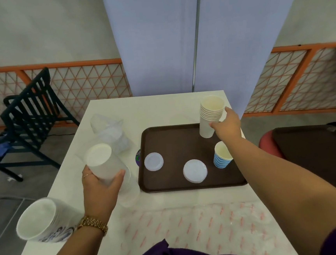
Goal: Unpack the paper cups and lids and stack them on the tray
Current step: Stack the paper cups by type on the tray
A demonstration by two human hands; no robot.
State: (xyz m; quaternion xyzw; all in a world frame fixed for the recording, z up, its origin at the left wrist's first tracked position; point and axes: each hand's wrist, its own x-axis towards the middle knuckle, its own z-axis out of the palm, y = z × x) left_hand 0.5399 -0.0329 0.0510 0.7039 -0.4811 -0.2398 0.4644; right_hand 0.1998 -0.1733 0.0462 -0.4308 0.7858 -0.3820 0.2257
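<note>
Head view:
L hand (99, 186): grasps sleeve of lids (103, 163) at its near end; long axis tilts up and away from the hand.
R hand (227, 127): fingers curled round white cup stack (209, 119), upright at tray (164, 140) far-R corner.
Blue striped cup (222, 155): upright, just under R forearm.
Loose lids: small lid (154, 161), large lid (195, 171); both btwn the hands.
Key relation: lid sleeve lies off the tray, L of it; L hand nearer. Next move prob. rightward.

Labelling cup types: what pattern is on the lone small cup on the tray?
Blue and white horizontal stripes on the small cup, cream inside; head view, the only one.
</note>
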